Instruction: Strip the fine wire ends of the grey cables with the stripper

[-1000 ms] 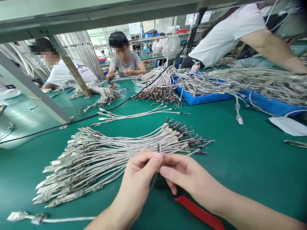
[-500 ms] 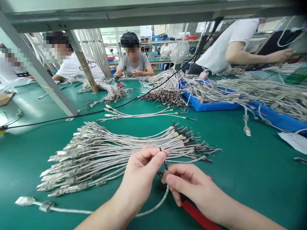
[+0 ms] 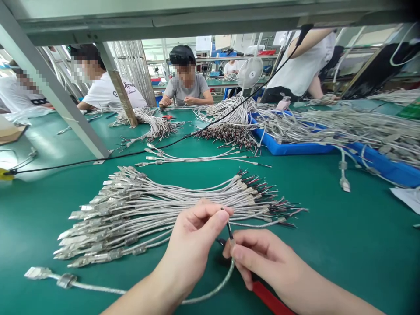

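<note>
My left hand (image 3: 193, 238) pinches the black wire end of a USB cable (image 3: 216, 286) between thumb and fingertips. Just below, my right hand (image 3: 265, 258) grips the same cable at the end of its pale, braided-looking jacket. From there the cable curves down, passes behind my left forearm and ends in a USB plug (image 3: 37, 273) at the lower left. A red-handled tool (image 3: 271, 299) with a dark tip lies under or in my right hand; its kind and how it is held are hidden. Behind my hands lies a wide pile of similar cables (image 3: 170, 201), plugs to the left, stripped wires to the right.
Several loose cables (image 3: 197, 158) lie beyond the pile. Blue trays (image 3: 295, 148) heaped with cables stand at the right. A metal post (image 3: 72, 96) and a black cord (image 3: 131, 154) cross the green table (image 3: 328, 253). Several people sit or stand across it.
Both hands keep their hold on the cable, barely moved. The view has shifted slightly. At the upper right, a co-worker's body and arms have changed position.
</note>
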`<state>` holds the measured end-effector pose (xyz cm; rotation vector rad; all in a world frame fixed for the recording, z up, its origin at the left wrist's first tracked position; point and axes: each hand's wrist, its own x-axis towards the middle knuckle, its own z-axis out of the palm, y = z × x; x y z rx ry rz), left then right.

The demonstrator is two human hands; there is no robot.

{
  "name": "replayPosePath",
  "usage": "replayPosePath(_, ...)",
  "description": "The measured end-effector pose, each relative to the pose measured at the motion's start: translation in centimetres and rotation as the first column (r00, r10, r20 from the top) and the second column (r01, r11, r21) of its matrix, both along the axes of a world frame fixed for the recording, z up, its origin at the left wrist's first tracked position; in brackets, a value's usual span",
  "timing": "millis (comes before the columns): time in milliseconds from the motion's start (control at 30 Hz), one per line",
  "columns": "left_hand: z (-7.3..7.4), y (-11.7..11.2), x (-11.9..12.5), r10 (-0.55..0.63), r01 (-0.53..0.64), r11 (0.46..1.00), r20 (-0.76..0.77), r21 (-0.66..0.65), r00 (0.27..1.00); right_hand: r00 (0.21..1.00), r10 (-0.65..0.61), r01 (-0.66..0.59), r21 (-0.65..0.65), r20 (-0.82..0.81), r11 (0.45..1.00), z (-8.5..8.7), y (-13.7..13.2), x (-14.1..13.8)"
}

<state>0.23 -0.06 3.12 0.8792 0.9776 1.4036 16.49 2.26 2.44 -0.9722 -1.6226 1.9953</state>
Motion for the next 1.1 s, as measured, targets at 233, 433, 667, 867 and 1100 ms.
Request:
replayPosePath(233, 0.3, 0.1, 0.2, -0.023, 0.024, 0.999, 0.036, -0.037, 0.999, 1.000, 0.007, -0.008, 0.022, 0.010, 1.000, -0.2, -0.2, 0.1)
replayPosePath(433, 0.2, 0.1, 0.3, -0.043, 0.042, 0.999, -0.064, -0.015, 0.997, 0.993, -0.099, 0.102, 0.048, -0.067, 0.994, -0.4, -0.3, -0.2)
replayPosePath(667, -0.4, -0.2, 1.5, -0.177, 0.176, 0.974, 0.006, -0.140, 0.984, 0.958, -0.238, 0.260, 0.139, -0.158, 0.955, -0.5, 0.5, 0.1)
replayPosePath(867, -0.6, -0.5, 2.3, -0.314, 0.294, 0.929, -0.059, -0.225, 0.948, 0.897, -0.354, 0.363, -0.016, -0.264, 0.932, -0.3, 0.9, 0.5)
replayPosePath(1100, -0.5, -0.7, 1.7, -0.370, 0.366, 0.906, 0.022, -0.214, 0.929, 0.870, -0.403, 0.392, -0.095, -0.284, 0.915, -0.1, 0.9, 0.6)
